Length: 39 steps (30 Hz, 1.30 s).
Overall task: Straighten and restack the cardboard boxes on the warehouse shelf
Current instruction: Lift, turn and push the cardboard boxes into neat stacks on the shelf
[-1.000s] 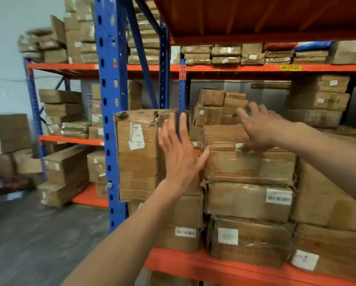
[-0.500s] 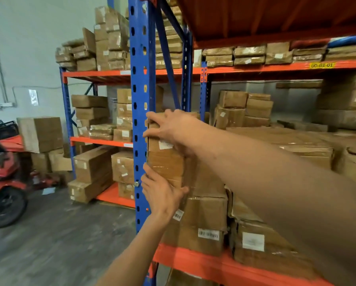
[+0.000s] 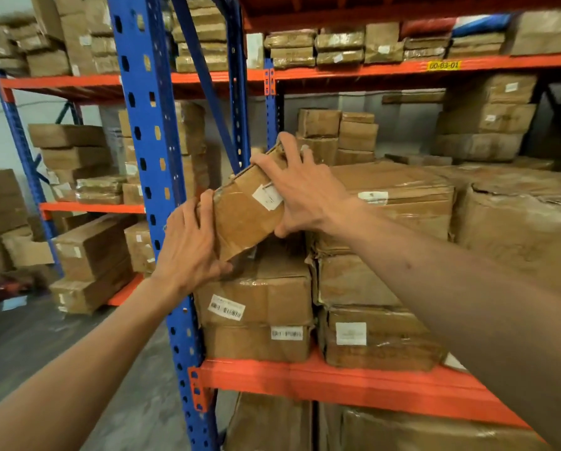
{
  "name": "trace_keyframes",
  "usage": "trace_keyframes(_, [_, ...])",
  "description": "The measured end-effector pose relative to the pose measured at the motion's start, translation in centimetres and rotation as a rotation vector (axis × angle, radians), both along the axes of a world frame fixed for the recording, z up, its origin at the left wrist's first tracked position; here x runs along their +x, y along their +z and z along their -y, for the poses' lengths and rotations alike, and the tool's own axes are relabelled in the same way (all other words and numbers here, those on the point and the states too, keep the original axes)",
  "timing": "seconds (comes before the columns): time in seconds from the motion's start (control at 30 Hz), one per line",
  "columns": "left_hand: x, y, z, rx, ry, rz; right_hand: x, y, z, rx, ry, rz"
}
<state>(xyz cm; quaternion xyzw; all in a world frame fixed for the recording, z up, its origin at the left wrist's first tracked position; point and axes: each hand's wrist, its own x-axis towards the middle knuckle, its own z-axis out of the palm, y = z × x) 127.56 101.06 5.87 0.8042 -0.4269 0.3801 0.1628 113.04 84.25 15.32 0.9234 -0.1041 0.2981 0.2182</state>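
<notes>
A taped brown cardboard box point(image 3: 245, 211) with a white label is tilted, its top leaning toward the back right, above the left stack on the orange shelf point(image 3: 337, 377). My left hand point(image 3: 189, 247) grips its lower left corner. My right hand point(image 3: 300, 190) clasps its upper right side, fingers over the top edge. Under it sit two stacked boxes with barcode labels point(image 3: 256, 297). To their right stands a taller stack of wrapped boxes point(image 3: 376, 281).
A blue upright post point(image 3: 152, 177) stands just left of the held box. More boxes fill the shelf behind point(image 3: 337, 135), the upper level point(image 3: 321, 47) and the rack bay to the left point(image 3: 87, 249). Grey floor lies at lower left.
The box that stood upright at the left stack is now tipped over in both hands. My left hand rose to its lower corner, and my right hand shifted to its upper edge.
</notes>
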Motion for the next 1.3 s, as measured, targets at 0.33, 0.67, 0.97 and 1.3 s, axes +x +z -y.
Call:
trace_keyframes(0.33, [-0.5,1.6,0.1,0.065,-0.039,-0.043,-3.8,-2.3,7.0,0.404,-0.236,0.010])
trace_keyframes(0.67, [0.6,1.5,-0.6,0.134,-0.146,-0.035,-3.6,-0.9,7.2,0.303,-0.286,-0.046])
trace_keyframes(0.97, [0.5,1.3,-0.8,0.174,-0.144,-0.041,-1.7,2.3,1.3,0.638,0.215,-0.121])
trace_keyframes(1.3, [3.3,0.2,-0.1,0.281,-0.133,0.122,-1.5,-0.9,1.8,0.711,0.144,0.088])
